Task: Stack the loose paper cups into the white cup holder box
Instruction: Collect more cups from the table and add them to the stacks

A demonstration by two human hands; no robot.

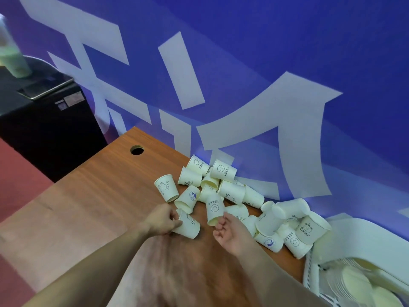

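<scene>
Several white paper cups (230,191) lie tumbled in a heap on the wooden table (93,196), against the blue wall. My left hand (161,219) grips the rim end of a cup printed "Bear" (188,227) that lies on its side. My right hand (230,233) has curled fingers at the mouth of a "HELLO" smiley cup (213,209); whether it pinches the rim I cannot tell. The white cup holder box (352,238) sits at the lower right with stacked cups (354,282) inside it.
A round cable hole (137,150) is in the table's far left part. A black cabinet (48,129) stands left of the table with a pale cup (13,60) on top. The blue wall with white lettering (243,74) runs close behind the heap.
</scene>
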